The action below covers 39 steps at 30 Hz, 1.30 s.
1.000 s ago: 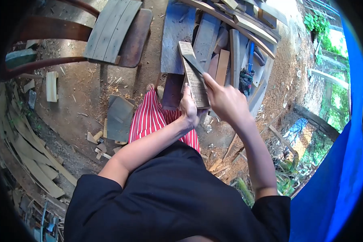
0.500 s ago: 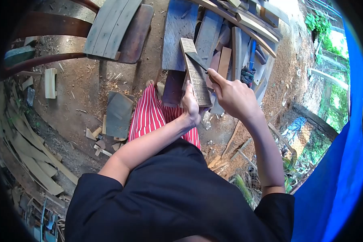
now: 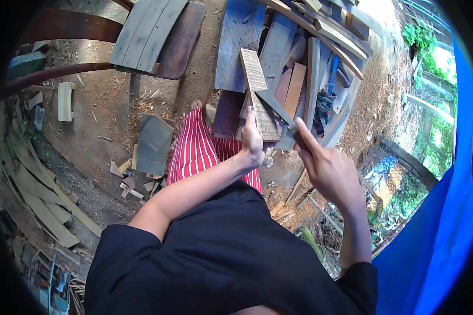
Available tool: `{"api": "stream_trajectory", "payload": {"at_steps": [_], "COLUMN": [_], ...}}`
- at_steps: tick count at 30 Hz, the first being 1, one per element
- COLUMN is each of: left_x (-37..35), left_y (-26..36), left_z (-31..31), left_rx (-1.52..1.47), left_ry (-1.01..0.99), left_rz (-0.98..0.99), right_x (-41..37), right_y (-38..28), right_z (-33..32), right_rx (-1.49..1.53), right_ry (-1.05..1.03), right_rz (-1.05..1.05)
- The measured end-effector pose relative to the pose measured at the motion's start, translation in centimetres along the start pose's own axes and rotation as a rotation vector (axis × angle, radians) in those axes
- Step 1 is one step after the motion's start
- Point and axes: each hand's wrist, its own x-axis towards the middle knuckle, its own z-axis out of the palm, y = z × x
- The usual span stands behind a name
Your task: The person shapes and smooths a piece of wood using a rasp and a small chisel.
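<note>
A long, light-brown wooden board (image 3: 254, 72) with cross marks on its face slants over the wooden bench. My left hand (image 3: 253, 143) is closed on the left edge of this board near its lower end, thumb pointing up along the side. On the right, my right hand (image 3: 328, 168) grips the handle of a flat, dark-bladed hand tool (image 3: 276, 108), index finger stretched along it. The blade lies diagonally over the middle of the board, its tip close to the left edge. The handle is mostly hidden under my fingers.
Several wood pieces (image 3: 294, 86) crowd the bench beside the board, with a blue-handled tool (image 3: 333, 73) among them. A slatted wooden seat (image 3: 148, 37) stands at the upper left. Offcuts and shavings litter the ground. A blue tarp (image 3: 431, 236) hangs at the right.
My right hand has moved down and to the right, drawing the dark-bladed tool toward me along the board. My left hand keeps its hold, shifted slightly in view with the board.
</note>
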Motion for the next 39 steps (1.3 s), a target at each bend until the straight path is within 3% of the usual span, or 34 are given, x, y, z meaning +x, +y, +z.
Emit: {"api": "stream_trajectory", "payload": {"at_steps": [6,10,11,14,16,18,20,21,24,28,31,34,36,39], "left_x": [-0.7,0.5,-0.4,-0.6,-1.2,-0.6,0.1,-0.2,0.0,-0.8,-0.2,-0.1,0.3,-0.5], "left_y": [0.7,-0.8,-0.3,0.9,1.3,1.3,0.7,0.7,0.3,1.4,1.2,0.3,-0.3,0.5], "left_z": [0.7,-1.5,-0.1,0.6,1.9,2.1,0.0,0.6,0.4,1.7,1.1,0.5,-0.9,0.7], "left_rx": [0.023,0.07,0.076,0.078,0.035,-0.034,0.045,0.051,0.064,0.068,0.058,0.067,0.099,0.096], "left_ry": [0.008,-0.052,0.032,-0.018,0.013,0.047,-0.083,-0.012,-0.028,0.029,0.047,0.089,0.013,0.025], "left_rz": [-0.056,-0.037,-0.076,-0.09,-0.082,-0.07,-0.088,-0.058,-0.044,-0.07,-0.033,-0.005,-0.02,-0.026], "right_x": [-2.1,3.7,6.2,9.5,9.0,5.9,4.3,5.2,11.7,11.1,7.0,7.9,7.6,5.7], "right_y": [0.4,-1.4,-1.3,-1.4,-1.0,-0.8,-0.6,-1.0,-0.4,0.4,0.2,1.4,1.0,-0.5], "right_z": [2.7,2.7,3.6,3.9,3.5,2.2,1.7,1.1,2.6,1.6,-0.3,-0.3,0.2,3.4], "right_rx": [0.118,0.259,0.253,0.207,0.145,0.145,0.127,0.181,0.2,0.191,0.206,0.259,0.267,0.164], "right_ry": [0.325,0.286,0.353,0.358,0.493,0.422,0.321,0.283,0.393,0.385,0.167,0.244,0.165,0.319], "right_rz": [-0.02,0.1,0.077,0.12,-0.005,0.02,0.026,0.054,0.02,0.005,0.11,0.019,0.127,0.089]}}
